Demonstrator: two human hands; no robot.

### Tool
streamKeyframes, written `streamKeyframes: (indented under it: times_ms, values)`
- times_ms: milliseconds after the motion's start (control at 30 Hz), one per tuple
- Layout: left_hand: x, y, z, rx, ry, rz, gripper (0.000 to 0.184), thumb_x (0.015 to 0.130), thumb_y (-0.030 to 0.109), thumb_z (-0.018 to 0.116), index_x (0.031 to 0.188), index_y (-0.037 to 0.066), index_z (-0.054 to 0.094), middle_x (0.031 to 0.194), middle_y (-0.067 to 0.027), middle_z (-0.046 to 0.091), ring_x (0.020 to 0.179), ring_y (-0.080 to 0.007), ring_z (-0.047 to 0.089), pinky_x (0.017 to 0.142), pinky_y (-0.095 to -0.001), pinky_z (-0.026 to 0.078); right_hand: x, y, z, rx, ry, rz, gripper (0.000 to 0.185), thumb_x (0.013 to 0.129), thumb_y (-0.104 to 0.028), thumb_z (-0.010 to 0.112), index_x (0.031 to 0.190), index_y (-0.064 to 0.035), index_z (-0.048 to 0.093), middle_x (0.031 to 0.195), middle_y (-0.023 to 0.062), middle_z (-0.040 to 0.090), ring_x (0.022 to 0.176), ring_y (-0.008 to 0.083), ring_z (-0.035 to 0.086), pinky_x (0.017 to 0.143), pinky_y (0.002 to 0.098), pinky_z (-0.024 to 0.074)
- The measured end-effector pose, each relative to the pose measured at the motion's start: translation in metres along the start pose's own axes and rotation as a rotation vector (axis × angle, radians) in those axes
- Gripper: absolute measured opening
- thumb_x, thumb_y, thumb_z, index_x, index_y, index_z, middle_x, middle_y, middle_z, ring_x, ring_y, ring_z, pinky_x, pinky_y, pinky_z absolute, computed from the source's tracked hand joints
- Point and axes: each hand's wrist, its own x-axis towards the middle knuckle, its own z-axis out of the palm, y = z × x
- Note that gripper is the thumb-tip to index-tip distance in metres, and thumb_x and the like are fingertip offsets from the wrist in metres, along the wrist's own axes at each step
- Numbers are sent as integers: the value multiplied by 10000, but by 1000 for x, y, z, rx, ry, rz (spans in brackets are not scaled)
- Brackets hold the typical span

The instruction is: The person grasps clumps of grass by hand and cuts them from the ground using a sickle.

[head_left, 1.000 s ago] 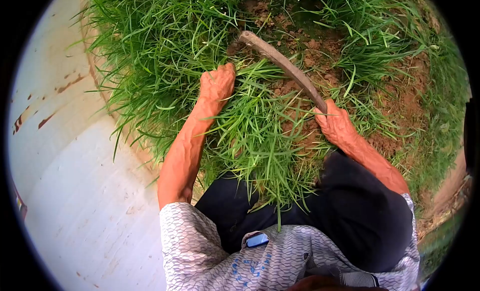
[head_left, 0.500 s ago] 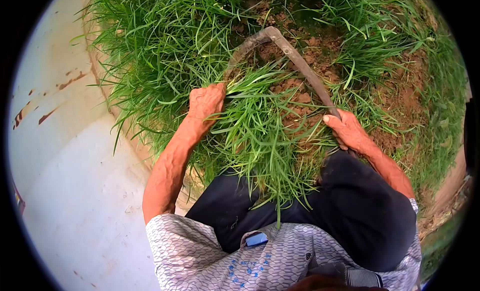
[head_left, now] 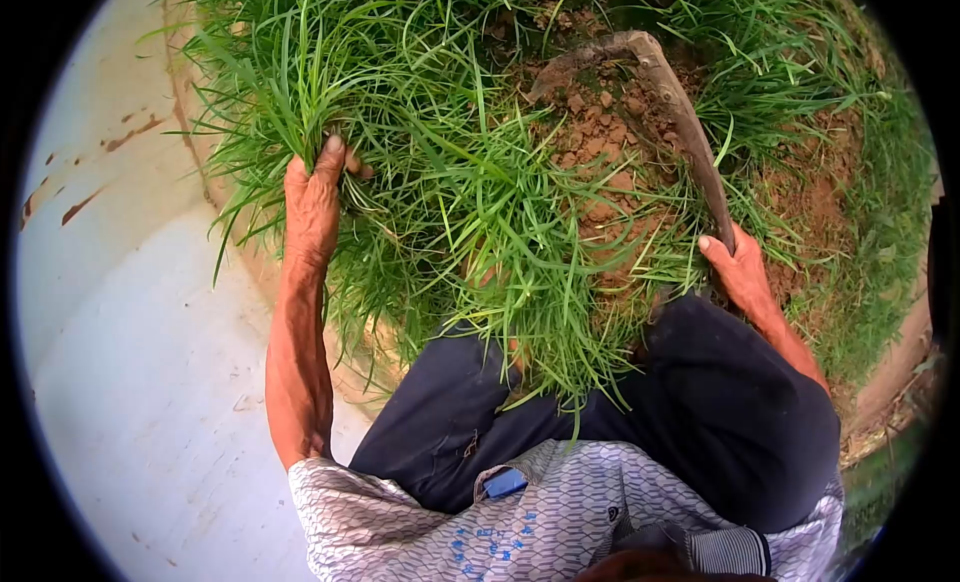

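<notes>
My left hand (head_left: 314, 210) is closed around a bunch of long green grass (head_left: 308, 102) at the left of the patch. Pale stem ends (head_left: 362, 197) stick out beside the thumb, and the blades fan upward. At the right, my right hand (head_left: 742, 270) grips the wooden handle of a sickle (head_left: 688, 122). Its curved, soil-coloured blade (head_left: 582, 64) points left over bare earth, apart from the grass in my left hand. A heap of loose-looking grass (head_left: 520, 262) lies between my arms and hangs over my dark trousers.
Crumbly brown soil (head_left: 610, 132) shows in the middle and on the right. Standing grass (head_left: 790, 72) grows at the back right. A pale, smooth surface (head_left: 140, 382) with brown smears borders the patch on the left. My bent knees (head_left: 730, 382) are close to the grass.
My left hand has moved left and slightly down, now turned with the bunch of grass showing upright in it. The sickle has shifted right and up, away from the left hand.
</notes>
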Motion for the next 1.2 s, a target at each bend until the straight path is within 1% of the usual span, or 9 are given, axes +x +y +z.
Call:
streamKeyframes:
  times_ms: [67, 267, 333, 400, 533, 833, 900, 1000, 1200]
  values:
    - [2, 26, 26, -225, -58, 16, 272, 956, 244, 604, 1110, 21, 631, 831, -4, 653, 756, -120, 559, 737, -309, 465, -11, 4, 0, -28, 65, -9, 368, 893, -361, 654, 973, -11, 569, 717, -13, 454, 675, 107, 415, 613, 313, 391]
    - [-8, 59, 145, 500, -562, 156, 226, 868, 183, 634, 1024, 21, 610, 752, -71, 635, 669, -205, 620, 643, -316, 502, -42, 23, 7, 11, 37, 102, 317, 900, -321, 642, 951, -16, 572, 691, -24, 452, 645, 94, 419, 574, 306, 380]
    - [-18, 36, 175, 1137, -680, 572, 185, 821, 108, 623, 983, 36, 570, 743, -67, 615, 696, -217, 652, 643, -348, 494, -47, 29, 14, 174, 13, 128, 277, 907, -278, 634, 964, -13, 573, 697, -23, 456, 645, 94, 421, 575, 304, 382]
    - [-39, -2, 182, 1290, -758, 908, 155, 782, 74, 588, 930, 53, 545, 784, -114, 608, 694, -259, 664, 641, -372, 507, -50, 40, 17, 181, 13, 161, 253, 911, -244, 630, 993, -12, 569, 708, -21, 467, 649, 95, 423, 583, 297, 385]
    - [-57, -36, 167, 1392, -792, 917, 147, 795, 89, 585, 929, 65, 532, 791, -99, 579, 624, -235, 634, 626, -376, 496, -43, 58, 26, 78, 20, 110, 300, 906, -238, 658, 1053, 6, 563, 711, 43, 531, 670, 121, 469, 625, 322, 438]
    - [-40, -23, 180, 1435, -467, 801, 169, 791, 38, 570, 951, 43, 513, 874, -122, 562, 645, -245, 643, 613, -386, 486, -39, 32, 32, -101, 180, -145, 193, 903, -121, 633, 935, -10, 478, 665, 88, 534, 600, 162, 519, 573, 312, 441]
    - [-36, -30, 177, 1509, -418, 692, 192, 783, 30, 580, 964, 14, 518, 872, -130, 563, 653, -257, 653, 606, -398, 503, -41, 17, 21, -136, 58, -311, 190, 899, -110, 608, 927, -13, 447, 649, 152, 544, 555, 272, 567, 543, 386, 456]
    - [-26, -42, 175, 1530, -370, 652, 158, 813, 53, 550, 969, 26, 545, 866, -145, 595, 672, -277, 669, 602, -412, 522, -27, 40, 30, -252, 181, -336, 187, 896, -112, 589, 912, -15, 430, 650, 222, 555, 583, 405, 595, 535, 472, 455]
    - [-4, -39, 180, 1484, -406, 536, 132, 826, 55, 526, 943, 26, 579, 900, -162, 627, 718, -328, 681, 619, -440, 530, -21, 51, 26, -233, 192, -364, 187, 905, -134, 581, 913, -14, 437, 613, 252, 544, 598, 461, 592, 534, 516, 447]
